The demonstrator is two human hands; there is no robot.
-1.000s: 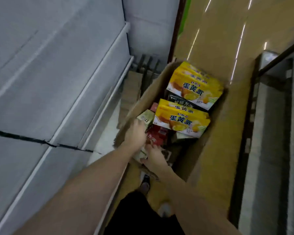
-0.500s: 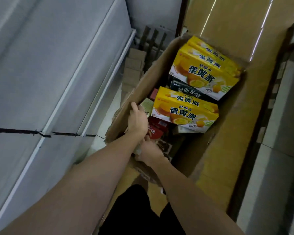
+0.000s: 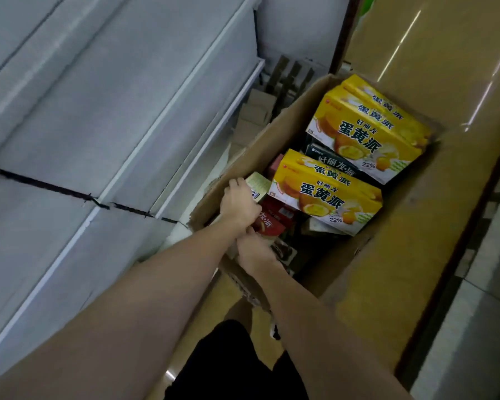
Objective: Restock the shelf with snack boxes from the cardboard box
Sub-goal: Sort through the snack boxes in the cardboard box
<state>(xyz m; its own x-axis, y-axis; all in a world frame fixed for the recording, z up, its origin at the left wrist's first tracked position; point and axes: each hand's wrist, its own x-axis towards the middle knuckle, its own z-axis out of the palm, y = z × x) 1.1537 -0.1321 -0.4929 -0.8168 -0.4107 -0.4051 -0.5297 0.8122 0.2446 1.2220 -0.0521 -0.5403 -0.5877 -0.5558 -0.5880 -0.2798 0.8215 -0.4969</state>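
An open cardboard box (image 3: 274, 137) stands on the floor beside the shelf (image 3: 113, 111). Two yellow snack boxes (image 3: 326, 194) (image 3: 367, 131) lie on top inside it, with a dark box (image 3: 329, 160) between them and red boxes (image 3: 272, 223) lower down. Against the carton's left wall stands a pale green snack box (image 3: 259, 182). My left hand (image 3: 238, 202) is closed over its far end. My right hand (image 3: 253, 251) grips its near end, fingers partly hidden under my left wrist.
The grey shelf boards on the left are bare. Folded cardboard pieces (image 3: 254, 111) lie on the bottom shelf behind the carton. Shiny tan floor (image 3: 416, 53) runs along the right, bounded by another shelf base (image 3: 488, 284). My dark shorts (image 3: 237, 365) show below.
My left hand slid up from low in the carton to the pale box's far end. My right hand stayed by the near end. The view shifted closer.
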